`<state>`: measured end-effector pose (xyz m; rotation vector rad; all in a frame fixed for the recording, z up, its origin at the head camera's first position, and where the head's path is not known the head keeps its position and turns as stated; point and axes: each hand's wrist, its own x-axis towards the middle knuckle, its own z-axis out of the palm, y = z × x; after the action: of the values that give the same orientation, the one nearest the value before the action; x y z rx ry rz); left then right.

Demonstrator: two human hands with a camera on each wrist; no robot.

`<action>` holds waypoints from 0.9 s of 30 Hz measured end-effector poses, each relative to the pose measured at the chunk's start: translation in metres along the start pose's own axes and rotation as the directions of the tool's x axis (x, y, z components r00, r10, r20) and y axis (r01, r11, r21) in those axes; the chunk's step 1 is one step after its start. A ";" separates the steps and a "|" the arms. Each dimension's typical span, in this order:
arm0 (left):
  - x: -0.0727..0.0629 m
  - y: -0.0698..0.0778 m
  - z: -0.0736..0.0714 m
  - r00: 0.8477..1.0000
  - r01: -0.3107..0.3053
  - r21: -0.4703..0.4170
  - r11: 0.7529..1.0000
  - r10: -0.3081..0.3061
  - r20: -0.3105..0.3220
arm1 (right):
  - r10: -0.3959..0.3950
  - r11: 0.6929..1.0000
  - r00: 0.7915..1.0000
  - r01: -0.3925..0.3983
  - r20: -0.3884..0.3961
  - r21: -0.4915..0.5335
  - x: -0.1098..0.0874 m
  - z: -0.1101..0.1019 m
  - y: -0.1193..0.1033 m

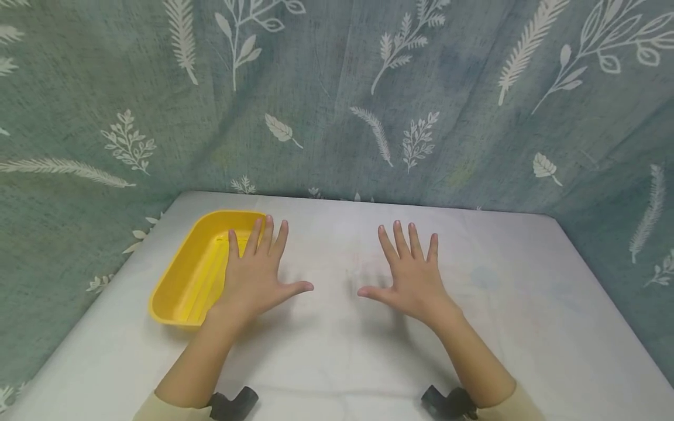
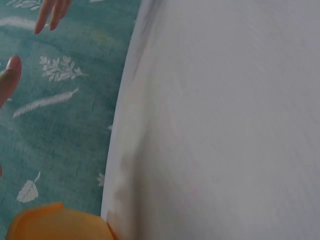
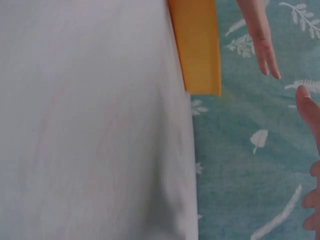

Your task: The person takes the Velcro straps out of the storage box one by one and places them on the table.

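Observation:
Both hands are held out over a white table, fingers spread and straight, thumbs pointing toward each other. In the head view the left hand (image 1: 254,275) overlaps the right side of a yellow tray (image 1: 179,275) and hides part of it. No object is in that hand, and whether it touches the tray cannot be told. To the right, the right hand (image 1: 413,278) is above the bare cloth, its shadow falling below, and holds nothing. The right wrist view catches the yellow tray (image 3: 197,50) at the top, with the right thumb (image 3: 307,107) at the right edge.
The white cloth-covered table (image 1: 337,351) stretches between and around the hands. Behind it and at both sides hangs a green-blue curtain (image 1: 326,117) with white leaf prints. Dark straps with black devices (image 1: 234,403) sit at the wrists.

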<state>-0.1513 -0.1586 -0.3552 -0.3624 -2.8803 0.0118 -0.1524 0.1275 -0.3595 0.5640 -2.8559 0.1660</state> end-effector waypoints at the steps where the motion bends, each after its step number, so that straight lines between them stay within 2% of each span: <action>1: -0.002 -0.002 -0.001 1.000 0.000 0.000 1.000 0.000 -0.002 | -0.004 1.000 1.000 0.004 -0.003 0.003 0.001 0.000 -0.002; 7: -0.014 -0.017 -0.004 1.000 0.011 -0.009 1.000 -0.011 -0.022 | -0.025 0.999 1.000 0.025 -0.007 0.024 0.006 0.001 -0.017; 14: -0.030 -0.034 -0.001 0.999 0.046 -0.012 0.999 -0.046 -0.016 | -0.060 0.998 0.998 0.061 -0.028 0.026 0.012 0.003 -0.034; 27: -0.050 -0.070 -0.004 0.997 0.082 -0.017 0.996 -0.082 -0.003 | -0.105 0.990 0.994 0.104 0.003 0.091 0.026 0.010 -0.068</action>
<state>-0.1201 -0.2391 -0.3609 -0.2464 -2.8906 -0.0277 -0.1511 0.0538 -0.3588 0.7324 -2.8289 0.2774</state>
